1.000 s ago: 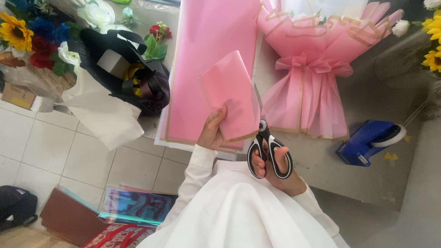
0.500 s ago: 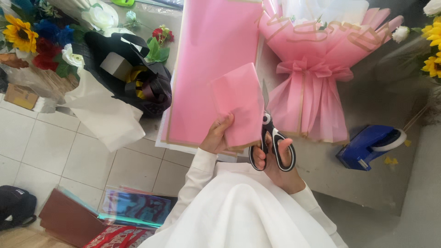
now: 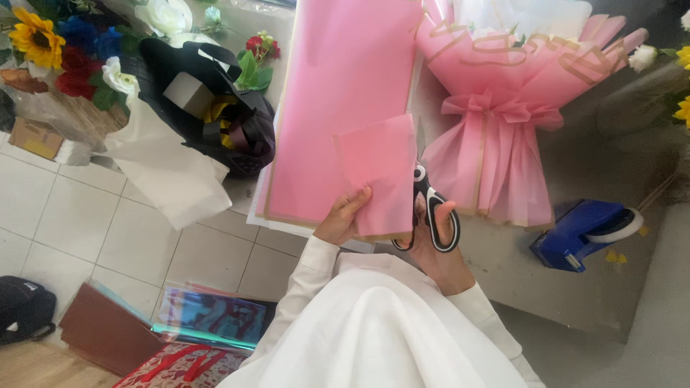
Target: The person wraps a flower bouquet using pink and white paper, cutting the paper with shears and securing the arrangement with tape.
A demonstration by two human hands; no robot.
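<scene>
My left hand (image 3: 343,215) pinches the near edge of a folded piece of pink wrapping paper (image 3: 377,172), held up over a larger pink sheet (image 3: 338,86) lying on the grey table. My right hand (image 3: 438,248) grips black-handled scissors (image 3: 430,208) with fingers through the loops. The blades run along the right edge of the folded paper. To the right lies a bouquet wrapped in pink paper (image 3: 496,108) with gold trim and a pink bow.
A blue tape dispenser (image 3: 586,233) sits on the table (image 3: 589,165) at the right. A black bag (image 3: 215,115) and loose flowers (image 3: 65,57) lie at the left edge. Below on the tiled floor are colourful paper sheets (image 3: 208,316) and a brown board (image 3: 100,330).
The folded pink piece and both hands have shifted slightly right and lower in view, and the scissors have moved further up along the paper's edge.
</scene>
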